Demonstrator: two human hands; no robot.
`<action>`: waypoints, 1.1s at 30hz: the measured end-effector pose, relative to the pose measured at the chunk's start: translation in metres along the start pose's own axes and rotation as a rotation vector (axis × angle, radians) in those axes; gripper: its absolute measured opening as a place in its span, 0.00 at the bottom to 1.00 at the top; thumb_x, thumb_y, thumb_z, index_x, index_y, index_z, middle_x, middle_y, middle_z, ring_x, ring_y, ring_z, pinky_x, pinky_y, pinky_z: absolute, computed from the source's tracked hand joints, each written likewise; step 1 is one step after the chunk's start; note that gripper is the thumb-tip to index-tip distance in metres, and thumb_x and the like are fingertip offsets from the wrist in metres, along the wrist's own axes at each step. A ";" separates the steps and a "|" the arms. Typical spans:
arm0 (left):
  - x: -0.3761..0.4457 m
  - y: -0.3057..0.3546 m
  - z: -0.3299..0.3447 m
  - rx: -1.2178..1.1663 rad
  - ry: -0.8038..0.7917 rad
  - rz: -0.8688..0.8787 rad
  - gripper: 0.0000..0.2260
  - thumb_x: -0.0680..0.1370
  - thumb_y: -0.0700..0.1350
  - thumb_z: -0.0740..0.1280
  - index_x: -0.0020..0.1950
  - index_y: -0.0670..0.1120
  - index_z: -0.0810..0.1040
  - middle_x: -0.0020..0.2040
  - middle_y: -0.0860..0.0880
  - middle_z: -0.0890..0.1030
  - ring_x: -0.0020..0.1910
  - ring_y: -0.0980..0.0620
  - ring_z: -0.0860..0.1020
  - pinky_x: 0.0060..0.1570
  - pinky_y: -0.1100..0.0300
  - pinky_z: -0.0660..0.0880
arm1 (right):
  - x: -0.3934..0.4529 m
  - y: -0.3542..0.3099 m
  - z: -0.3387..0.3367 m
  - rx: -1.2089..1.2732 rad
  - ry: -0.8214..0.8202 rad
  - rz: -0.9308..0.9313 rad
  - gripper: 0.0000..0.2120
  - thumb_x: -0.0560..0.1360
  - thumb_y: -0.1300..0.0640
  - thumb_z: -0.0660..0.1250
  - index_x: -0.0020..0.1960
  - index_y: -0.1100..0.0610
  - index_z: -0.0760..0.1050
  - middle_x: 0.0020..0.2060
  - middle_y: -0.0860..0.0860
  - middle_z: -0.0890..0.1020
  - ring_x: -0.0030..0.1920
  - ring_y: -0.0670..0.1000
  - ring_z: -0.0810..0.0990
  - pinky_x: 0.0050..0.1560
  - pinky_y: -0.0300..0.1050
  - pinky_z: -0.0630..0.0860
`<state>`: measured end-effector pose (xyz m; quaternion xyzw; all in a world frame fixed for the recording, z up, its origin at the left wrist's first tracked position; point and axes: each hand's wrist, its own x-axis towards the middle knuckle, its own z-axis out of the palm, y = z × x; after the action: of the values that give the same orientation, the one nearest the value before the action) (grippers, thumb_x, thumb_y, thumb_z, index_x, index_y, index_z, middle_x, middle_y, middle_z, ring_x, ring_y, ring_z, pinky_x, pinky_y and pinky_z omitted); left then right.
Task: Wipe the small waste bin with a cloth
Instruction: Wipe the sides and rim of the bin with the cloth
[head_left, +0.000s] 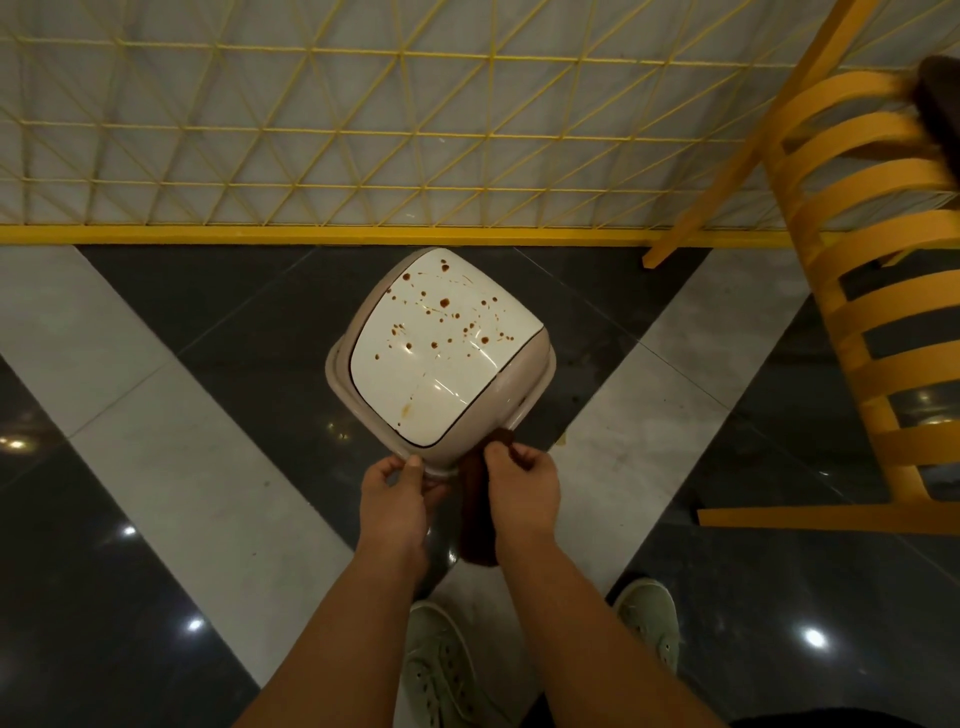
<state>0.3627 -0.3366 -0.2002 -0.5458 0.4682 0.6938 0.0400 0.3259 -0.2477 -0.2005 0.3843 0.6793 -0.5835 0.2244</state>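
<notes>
The left hand (392, 491) pinches the near corner of the small beige plastic waste bin (441, 348): its thumb lies on top of the rim and the other fingers curl under the lip, so the grip is narrow and closed on the edge. Just beside it, the right hand (522, 488) is closed around a dark brown cloth (477, 512), with the fingertips pressing the cloth's upper end against the same near corner of the bin, right of the left thumb. The rest of the cloth hangs down between the two wrists, in front of the right forearm.

The bin extends away from both hands, tilted so that its lid faces the camera, and it is held above the floor rather than standing on it. Its glossy white swing lid (444, 345) has rounded corners and a thin dark seam around it, set in the beige rim. Many small reddish-brown spots and thin streaks are scattered over the far half of the lid; a fainter yellowish smear sits nearer the hands. The part of the lid closest to the fingers is mostly free of spots and shows bright reflections.

Below lies a polished floor of dark and pale grey tiles (156, 467). A yellow lattice fence (311, 130) runs behind the bin, and a yellow slatted chair (857, 312) stands to the right. Two pale sneakers (441, 670) show beneath the forearms.
</notes>
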 end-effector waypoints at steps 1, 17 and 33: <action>0.000 0.000 -0.001 0.006 0.005 -0.010 0.12 0.81 0.43 0.62 0.64 0.44 0.72 0.56 0.40 0.81 0.52 0.45 0.81 0.55 0.50 0.78 | -0.009 0.008 0.004 -0.011 -0.023 -0.006 0.09 0.73 0.54 0.69 0.51 0.50 0.71 0.44 0.47 0.77 0.44 0.47 0.76 0.46 0.43 0.73; 0.007 0.004 -0.005 0.006 0.023 0.032 0.10 0.82 0.42 0.61 0.63 0.45 0.71 0.56 0.41 0.80 0.52 0.44 0.82 0.54 0.51 0.78 | 0.019 -0.030 -0.012 -0.081 0.010 -0.016 0.12 0.73 0.48 0.68 0.54 0.50 0.77 0.47 0.51 0.80 0.45 0.51 0.78 0.43 0.45 0.77; -0.008 -0.001 0.011 -0.257 0.171 -0.006 0.27 0.78 0.35 0.64 0.74 0.52 0.62 0.59 0.44 0.77 0.54 0.44 0.79 0.51 0.49 0.79 | -0.007 -0.001 0.009 -0.030 -0.116 0.055 0.09 0.73 0.50 0.66 0.46 0.55 0.80 0.41 0.53 0.82 0.41 0.50 0.78 0.34 0.40 0.73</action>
<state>0.3581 -0.3252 -0.1949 -0.6050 0.3755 0.6988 -0.0682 0.3283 -0.2577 -0.1967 0.3648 0.6631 -0.5883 0.2849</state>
